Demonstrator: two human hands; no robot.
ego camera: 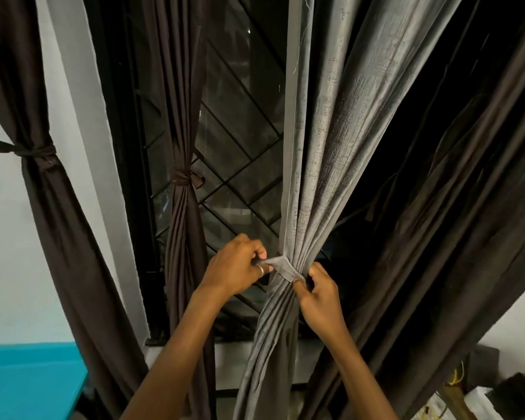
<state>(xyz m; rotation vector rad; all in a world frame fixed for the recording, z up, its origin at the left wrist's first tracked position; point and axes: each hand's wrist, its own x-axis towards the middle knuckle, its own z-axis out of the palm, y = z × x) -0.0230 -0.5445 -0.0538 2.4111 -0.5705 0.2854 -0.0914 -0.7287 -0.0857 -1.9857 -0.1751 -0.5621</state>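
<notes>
Right in front of the window grille (240,140), all black diagonal bars with dark glass behind, hang a bunch of curtains. Biggest is the loose dark brown curtain (455,207) sweeping across the whole right side. Just left of it, and touching it, is the grey curtain (325,131). It's a textured fabric, gathered into a tight bundle low in the middle of the view, fanning out above and dropping in folds below. Over on the far left, a long brown curtain (58,222) hangs against the white wall (6,268), cinched with a knotted tie of the same cloth. Between that one and the grey one, a narrower brown curtain (182,237) is tied the same way in front of the grille. The bottom left corner has a teal surface (28,383). Now the hands. The left hand (234,268) sits left of the gathered waist, fingers curled, pinching one end of the grey tieback strip (282,268), which wraps flat across the front of the bundle. The right hand (322,301) is on the other side, slightly lower, fingers curled in too, nipping the strip's other end right against the folds. There's a silver ring (260,271) on a left-hand finger.
</notes>
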